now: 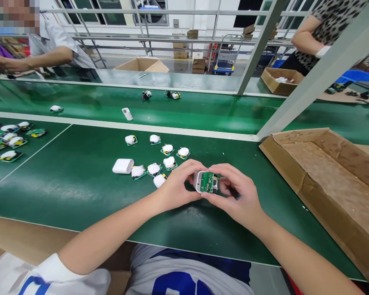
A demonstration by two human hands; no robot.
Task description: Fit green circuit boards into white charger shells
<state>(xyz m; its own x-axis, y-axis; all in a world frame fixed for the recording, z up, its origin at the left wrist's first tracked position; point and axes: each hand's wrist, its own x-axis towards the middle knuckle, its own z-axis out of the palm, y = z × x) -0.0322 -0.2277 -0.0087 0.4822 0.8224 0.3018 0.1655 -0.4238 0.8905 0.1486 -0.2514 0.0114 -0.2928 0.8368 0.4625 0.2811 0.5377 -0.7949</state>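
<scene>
My left hand (180,184) grips a white plastic casing (198,181) from its left side. At the casing's open end sits a green circuit board (208,182), with my right hand (238,190) closed around its right side. Something dark shows under the right fingers, too hidden to name. Just beyond my hands lie several small circuit boards topped with white blobs, among them one nearby board (170,163). A second white casing (123,166) rests to the left of them.
An open cardboard box (298,192) stands on the right, next to a slanted metal post (301,78). More boards (10,155) lie in a cluster at far left. Behind a pale rail, a green belt (98,108) carries a few parts. Two co-workers are across it.
</scene>
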